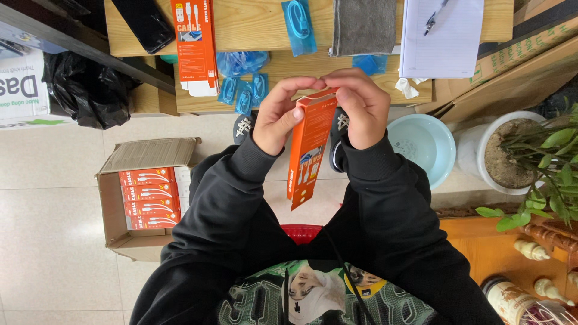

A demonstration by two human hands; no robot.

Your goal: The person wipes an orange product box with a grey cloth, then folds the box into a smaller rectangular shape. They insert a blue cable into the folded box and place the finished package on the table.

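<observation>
You are wearing the only camera on your head, and it is looking almost straight down past your chest at close range. Your left hand [278, 117] and right hand [359, 108] are sitting near the centre of the frame. The low pale wooden bench [253, 24] is filling the far edge, the open brown cardboard carton [123, 235] is lying at the left, and the white plant pot [481, 150] is standing at the right.

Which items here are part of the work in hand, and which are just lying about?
In use: orange cable box held by left hand and right hand; blue cable packets; carton of orange boxes.
Lying about: phone; grey cloth; notepad; basin; potted plant.
</observation>
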